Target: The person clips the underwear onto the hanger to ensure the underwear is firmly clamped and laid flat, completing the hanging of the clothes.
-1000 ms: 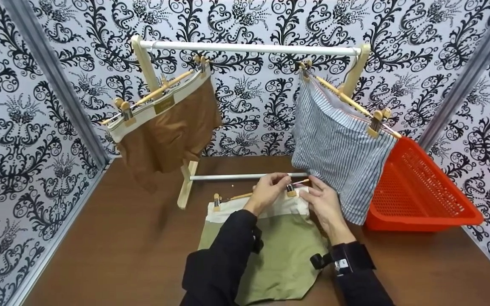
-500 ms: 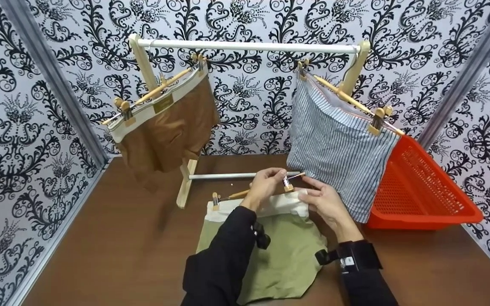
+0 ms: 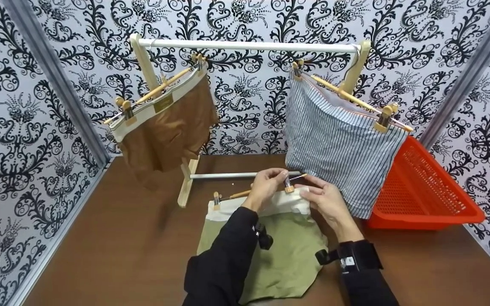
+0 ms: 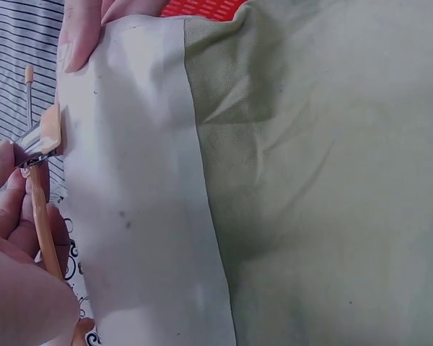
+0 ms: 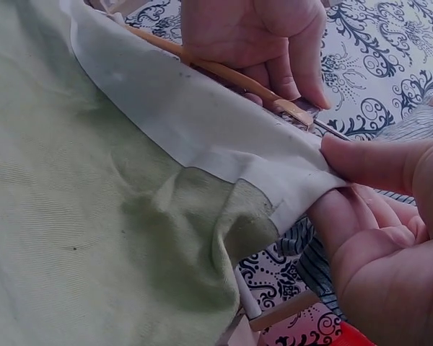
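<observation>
Olive-green shorts point(image 3: 287, 250) with a white waistband point(image 4: 141, 166) lie in front of the person, their waist edge held up along a wooden clip hanger point(image 3: 240, 194). My left hand point(image 3: 266, 187) pinches the hanger's right metal clip point(image 4: 49, 131) between thumb and fingers, right at the waistband edge. With thumb and fingertips, my right hand point(image 3: 329, 206) pinches the waistband's right corner; the right wrist view shows the white cloth folded between them. At the waistband's left end sits another clip point(image 3: 216, 201). The hanger's hook is hidden.
A rack with a white rail point(image 3: 249, 46) stands behind. Brown shorts point(image 3: 168, 131) hang from it at left and striped shorts point(image 3: 334, 136) at right, close behind my right hand. A red plastic basket point(image 3: 423, 219) stands at the right on the brown table point(image 3: 113, 255).
The right clip has tilted and lifted slightly at the waistband in my left hand. My right hand has shifted a little. The hanging striped shorts have turned slightly, their front end swinging right.
</observation>
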### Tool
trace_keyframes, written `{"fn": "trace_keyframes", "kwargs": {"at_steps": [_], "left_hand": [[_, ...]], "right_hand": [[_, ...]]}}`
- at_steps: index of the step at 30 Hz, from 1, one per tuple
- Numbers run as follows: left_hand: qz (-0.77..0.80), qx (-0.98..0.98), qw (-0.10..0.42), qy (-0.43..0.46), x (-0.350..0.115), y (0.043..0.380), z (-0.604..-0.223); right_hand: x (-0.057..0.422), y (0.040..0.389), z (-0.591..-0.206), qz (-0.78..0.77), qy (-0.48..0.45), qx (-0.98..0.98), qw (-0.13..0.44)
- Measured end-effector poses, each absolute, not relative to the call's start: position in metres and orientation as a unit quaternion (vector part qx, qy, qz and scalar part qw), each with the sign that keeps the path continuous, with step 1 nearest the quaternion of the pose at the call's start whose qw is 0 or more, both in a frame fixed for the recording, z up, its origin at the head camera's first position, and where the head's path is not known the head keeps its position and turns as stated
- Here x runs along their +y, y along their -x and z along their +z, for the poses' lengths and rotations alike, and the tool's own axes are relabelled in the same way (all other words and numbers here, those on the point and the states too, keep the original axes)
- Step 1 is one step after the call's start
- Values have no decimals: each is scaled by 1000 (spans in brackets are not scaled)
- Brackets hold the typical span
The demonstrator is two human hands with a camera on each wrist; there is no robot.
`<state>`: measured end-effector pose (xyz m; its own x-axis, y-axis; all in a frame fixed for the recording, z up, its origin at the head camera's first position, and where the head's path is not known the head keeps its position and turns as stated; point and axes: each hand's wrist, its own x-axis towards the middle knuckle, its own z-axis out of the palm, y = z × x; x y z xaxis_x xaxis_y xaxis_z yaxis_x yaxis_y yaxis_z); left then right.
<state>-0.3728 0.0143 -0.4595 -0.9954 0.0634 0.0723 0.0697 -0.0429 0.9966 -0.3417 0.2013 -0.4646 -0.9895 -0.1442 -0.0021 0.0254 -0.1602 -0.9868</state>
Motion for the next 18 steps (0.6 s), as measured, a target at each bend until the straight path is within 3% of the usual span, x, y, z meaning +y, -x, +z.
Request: {"fn": "trace_keyframes", "kwargs": {"at_steps": [9,18], "left_hand": [[-638,-767,30,58,12,373,-460],[-655,-753,15,64,12,370,-463]], "right_hand": [[199,343,-466,-753,47,656,25],[192,344,-467,-761,21,649,-13]]}}
